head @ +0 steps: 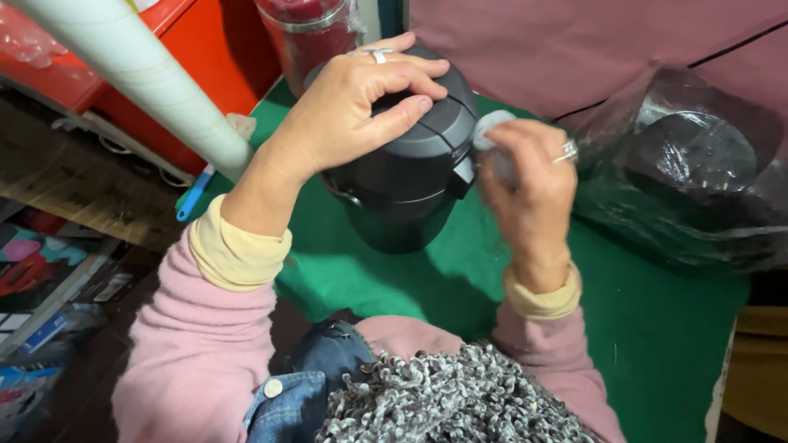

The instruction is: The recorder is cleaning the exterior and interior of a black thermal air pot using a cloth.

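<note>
Left hand (349,102) atop black jug (406,176); right hand (529,184), perhaps touching, beside.

The left hand (349,102) is covering much of the dark container's (410,176) lid. The right hand (529,193) is blurring, perhaps pinching a small grey pad (492,127). The top edge is cutting off the red jar (308,33); wrinkled plastic is veiling the black object (694,156).

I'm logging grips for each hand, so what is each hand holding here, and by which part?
The left hand grips the dark round plastic container by its lid top. The right hand pinches a small grey cloth against the lid's side.
</note>
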